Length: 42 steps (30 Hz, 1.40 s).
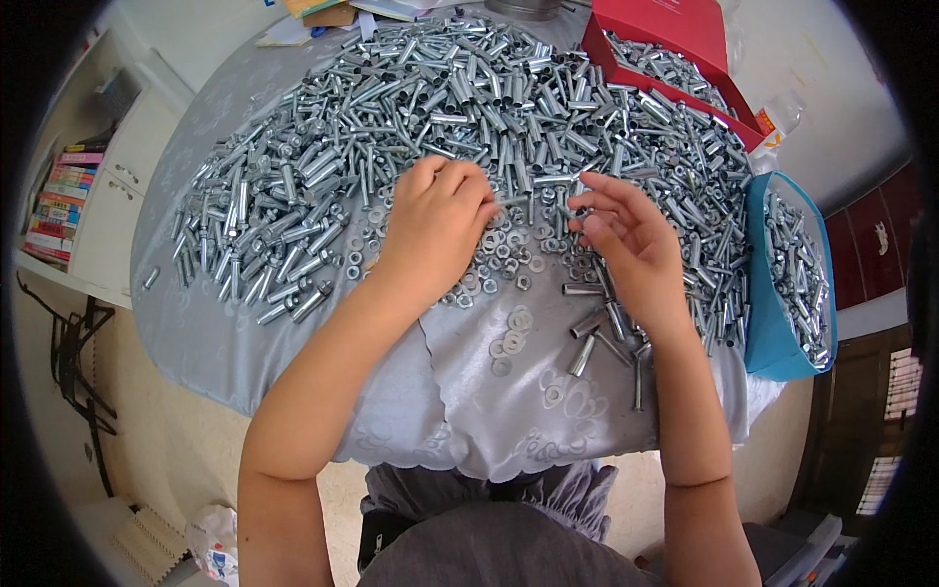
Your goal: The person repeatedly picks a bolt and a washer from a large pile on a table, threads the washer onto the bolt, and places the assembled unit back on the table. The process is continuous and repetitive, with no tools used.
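Observation:
My left hand (435, 220) is closed over the middle of the pile, fingers curled down and thumb pressed in. A thin bolt (512, 201) sticks out at its fingertips toward the right. Facing it, my right hand (634, 240) has its fingers bent toward the thumb; a small metal part seems to sit at the fingertips, too small to make out. Between and below the hands lie loose flat washers (516, 321) and hex nuts (523, 283). Several metal sleeves (583, 355) and a long bolt (639, 382) lie near my right wrist.
A big heap of bolts and sleeves (440, 88) covers the far part of the grey cloth-covered table (372, 391). Assembled sleeve anchors (311, 301) lie at left. A red box (675, 20) stands far right and a blue bin (782, 362) at right, both holding metal parts.

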Motion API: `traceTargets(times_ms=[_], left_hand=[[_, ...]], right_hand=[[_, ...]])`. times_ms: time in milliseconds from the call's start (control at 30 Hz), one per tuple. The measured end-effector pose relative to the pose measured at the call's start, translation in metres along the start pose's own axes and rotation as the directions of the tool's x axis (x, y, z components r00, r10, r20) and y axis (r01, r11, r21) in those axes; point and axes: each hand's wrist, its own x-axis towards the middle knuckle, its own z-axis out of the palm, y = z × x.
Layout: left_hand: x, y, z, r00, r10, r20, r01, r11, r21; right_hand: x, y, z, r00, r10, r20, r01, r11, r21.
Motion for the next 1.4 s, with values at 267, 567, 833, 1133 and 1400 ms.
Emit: traceTargets(times_ms=[267,567,833,1133,1400], left_hand=[[0.005,0.016,-0.014,0.998,-0.022,0.066,0.041,0.949,-0.313],[0.001,0.025,-0.013,0.971,-0.103,0.214,0.203,0.827,-0.523],[0.002,0.023,-0.013,0.968,-0.094,0.231,0.218,0.769,-0.6],[0.0,0.038,-0.015,0.862,-0.161,0.48,0.506,0.247,-0.826],[-0.002,0.035,-0.01,0.863,-0.137,0.487,0.506,0.236,-0.83]], right_hand=[[-0.004,0.006,0.009,0.963,-0.265,-0.047,0.238,0.919,-0.315],[-0.008,-0.003,0.009,0.967,-0.249,0.05,0.252,0.92,-0.301],[-0.006,0.001,0.005,0.954,-0.298,0.021,0.289,0.903,-0.318],[-0.015,-0.006,0.01,0.935,-0.35,0.063,0.353,0.892,-0.282],[-0.014,-0.013,0.009,0.888,-0.442,0.129,0.45,0.773,-0.448]])
